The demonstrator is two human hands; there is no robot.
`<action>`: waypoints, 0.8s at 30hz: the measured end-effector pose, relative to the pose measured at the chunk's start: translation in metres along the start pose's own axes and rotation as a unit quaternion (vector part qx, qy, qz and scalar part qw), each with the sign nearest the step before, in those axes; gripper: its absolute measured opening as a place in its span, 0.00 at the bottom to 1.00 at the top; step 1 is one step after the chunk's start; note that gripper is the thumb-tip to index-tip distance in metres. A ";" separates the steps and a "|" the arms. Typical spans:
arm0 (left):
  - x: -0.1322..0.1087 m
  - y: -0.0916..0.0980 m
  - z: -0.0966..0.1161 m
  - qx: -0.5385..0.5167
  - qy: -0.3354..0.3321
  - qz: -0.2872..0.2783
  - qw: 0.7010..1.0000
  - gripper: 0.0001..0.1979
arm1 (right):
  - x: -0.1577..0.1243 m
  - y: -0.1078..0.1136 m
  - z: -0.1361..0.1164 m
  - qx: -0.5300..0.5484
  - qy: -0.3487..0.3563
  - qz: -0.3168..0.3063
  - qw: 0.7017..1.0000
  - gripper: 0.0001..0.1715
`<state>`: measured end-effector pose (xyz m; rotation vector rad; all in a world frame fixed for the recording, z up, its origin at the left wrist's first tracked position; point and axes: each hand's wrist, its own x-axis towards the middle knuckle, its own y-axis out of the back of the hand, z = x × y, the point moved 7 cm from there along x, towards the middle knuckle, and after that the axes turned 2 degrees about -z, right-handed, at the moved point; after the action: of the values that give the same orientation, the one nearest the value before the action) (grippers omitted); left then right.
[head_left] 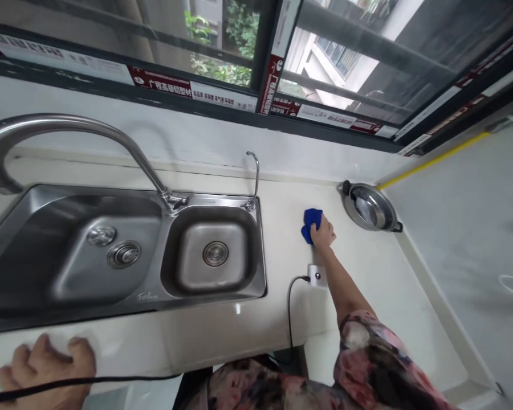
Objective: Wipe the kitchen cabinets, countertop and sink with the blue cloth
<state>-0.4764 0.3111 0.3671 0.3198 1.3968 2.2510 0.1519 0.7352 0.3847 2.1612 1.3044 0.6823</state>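
- My right hand (325,232): fingers clutching blue cloth (311,223) on worktop (367,273), between sink (216,250) & steel pan (370,208)
- My left hand (47,367): fingers spread flat on worktop's front edge, nr black cable (111,380)

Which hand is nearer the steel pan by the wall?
Right. The right hand presses a blue cloth on the counter just left of the steel pan; the left hand rests at the counter's near edge, beyond the sink.

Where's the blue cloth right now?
The blue cloth lies on the pale countertop under the right hand, between the double sink and a steel pan near the wall.
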 end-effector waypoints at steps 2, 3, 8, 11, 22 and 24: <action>0.003 0.003 -0.006 0.016 0.005 0.046 0.999 0.40 | 0.006 -0.034 -0.013 -0.029 0.022 -0.011 0.999 0.20; 0.004 0.002 -0.009 0.024 0.005 0.053 0.998 0.39 | 0.011 -0.053 -0.023 -0.041 0.034 -0.026 0.998 0.22; 0.005 -0.003 -0.016 0.058 0.028 0.032 0.997 0.40 | 0.030 -0.145 -0.085 -0.100 0.099 -0.104 0.985 0.32; 0.002 -0.003 -0.011 0.060 0.025 0.046 0.997 0.39 | 0.026 -0.178 -0.112 -0.130 0.136 -0.138 0.972 0.35; -0.013 0.010 0.016 0.005 -0.027 0.080 0.996 0.39 | -0.042 -0.165 -0.100 -0.235 0.249 -0.168 0.924 0.33; -0.016 0.012 0.021 -0.002 -0.039 0.075 0.996 0.40 | -0.064 -0.155 -0.094 -0.230 0.256 -0.172 0.923 0.33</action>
<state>-0.4573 0.3149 0.3880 0.5217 1.3678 2.3342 -0.0340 0.7560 0.3423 1.3759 1.5344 1.3069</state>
